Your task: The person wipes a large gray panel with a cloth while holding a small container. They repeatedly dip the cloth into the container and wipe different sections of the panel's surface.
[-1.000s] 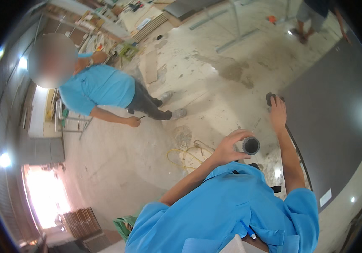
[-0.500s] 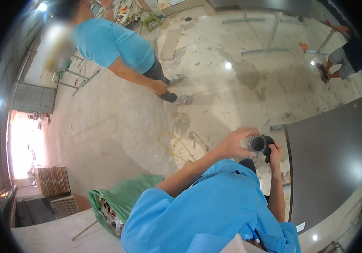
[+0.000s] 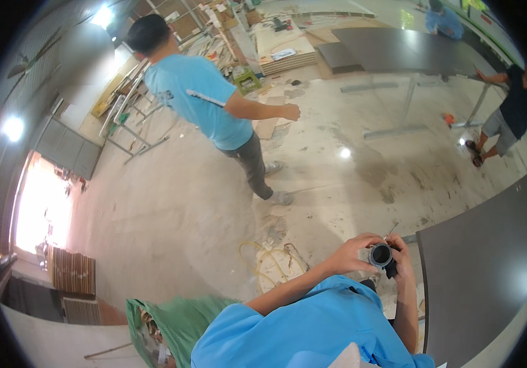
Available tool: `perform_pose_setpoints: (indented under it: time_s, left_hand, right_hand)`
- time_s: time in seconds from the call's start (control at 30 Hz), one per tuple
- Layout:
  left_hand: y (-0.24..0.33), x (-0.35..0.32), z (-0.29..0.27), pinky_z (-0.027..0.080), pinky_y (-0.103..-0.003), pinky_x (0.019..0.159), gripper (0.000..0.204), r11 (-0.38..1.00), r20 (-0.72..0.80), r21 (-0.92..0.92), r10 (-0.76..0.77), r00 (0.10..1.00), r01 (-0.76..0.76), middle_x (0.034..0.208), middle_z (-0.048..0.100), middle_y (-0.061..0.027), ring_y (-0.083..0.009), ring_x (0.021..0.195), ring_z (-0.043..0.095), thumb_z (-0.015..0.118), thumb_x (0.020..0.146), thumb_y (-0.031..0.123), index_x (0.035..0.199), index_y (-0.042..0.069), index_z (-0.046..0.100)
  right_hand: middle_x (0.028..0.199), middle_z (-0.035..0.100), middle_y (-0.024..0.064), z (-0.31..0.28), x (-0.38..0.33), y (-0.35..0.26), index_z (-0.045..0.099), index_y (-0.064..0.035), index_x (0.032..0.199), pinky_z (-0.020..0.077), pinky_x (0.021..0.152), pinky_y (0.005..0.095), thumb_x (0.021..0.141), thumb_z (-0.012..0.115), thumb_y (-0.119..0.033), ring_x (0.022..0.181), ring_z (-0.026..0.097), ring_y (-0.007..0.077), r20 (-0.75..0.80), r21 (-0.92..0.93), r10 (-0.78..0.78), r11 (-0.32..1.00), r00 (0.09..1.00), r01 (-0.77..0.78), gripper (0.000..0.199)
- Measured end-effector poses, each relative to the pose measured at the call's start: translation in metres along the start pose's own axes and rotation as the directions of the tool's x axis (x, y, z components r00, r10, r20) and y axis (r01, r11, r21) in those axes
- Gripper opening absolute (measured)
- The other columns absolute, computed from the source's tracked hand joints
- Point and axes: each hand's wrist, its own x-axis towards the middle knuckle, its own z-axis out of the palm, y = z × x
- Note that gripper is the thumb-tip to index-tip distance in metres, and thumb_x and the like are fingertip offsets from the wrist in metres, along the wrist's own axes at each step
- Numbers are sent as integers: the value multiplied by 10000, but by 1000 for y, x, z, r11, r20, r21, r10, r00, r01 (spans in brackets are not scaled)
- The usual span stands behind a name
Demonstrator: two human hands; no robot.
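Observation:
In front of my chest, both hands are around a round open-topped container (image 3: 380, 254) with a grey rim and a dark inside. My left hand (image 3: 350, 254) grips it from the left, fingers curled over its far side. On the right, my right hand (image 3: 403, 260) is closed on a small black thing (image 3: 391, 269) pressed against the container's side. Its fingertips reach the container's far rim. What the black thing is I cannot make out.
A large dark panel (image 3: 484, 270) lies close on my right. A green sack (image 3: 180, 328) of scraps is at my left. A person in a blue shirt (image 3: 196, 101) stands ahead; another person (image 3: 512, 104) stands far right. A yellow hose (image 3: 252, 257) lies on the floor.
The view has tilted up, so the far dark table and another person show. The co-worker ahead has turned, with a forearm now raised. My right fingers have moved onto the container's far rim.

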Motion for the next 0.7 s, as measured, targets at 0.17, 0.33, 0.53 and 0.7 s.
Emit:
perform_pose_setpoints:
  time_s: [0.17,0.33,0.53,0.7]
  left_hand:
    - [-6,-11,-2,474,-419,1171,783,999,-10,34,12,1000,-11,1479,641,-140,-299,1365,615,962,754,209,1461,62,658]
    - [-6,-20,-7,462,-447,1200,810,995,7,94,-35,999,34,1493,635,-150,-335,1396,603,969,749,226,1474,60,646]
    - [-11,-15,-12,457,-444,1202,831,998,33,69,6,999,-9,1504,633,-159,-346,1403,602,974,744,269,1478,53,647]
    - [-10,-10,-11,458,-446,1195,835,999,84,47,-4,996,0,1497,636,-166,-350,1404,601,967,744,295,1470,32,651]
  right_hand:
    - [1130,752,53,6,-9,5,742,-12,1173,569,914,291,945,680,16,1041,719,163,27,33,47,998,999,-47,238]
    - [1148,772,65,16,-15,6,757,10,1215,580,933,307,975,742,-102,1042,737,175,62,41,55,997,997,-58,265]
    - [1220,773,97,26,-19,6,746,23,1322,573,995,341,983,764,-148,1116,734,202,6,108,16,994,1000,-17,380]
    - [1235,778,107,23,-22,11,745,23,1326,567,1009,344,998,757,-156,1117,727,205,-61,123,0,992,998,8,374]
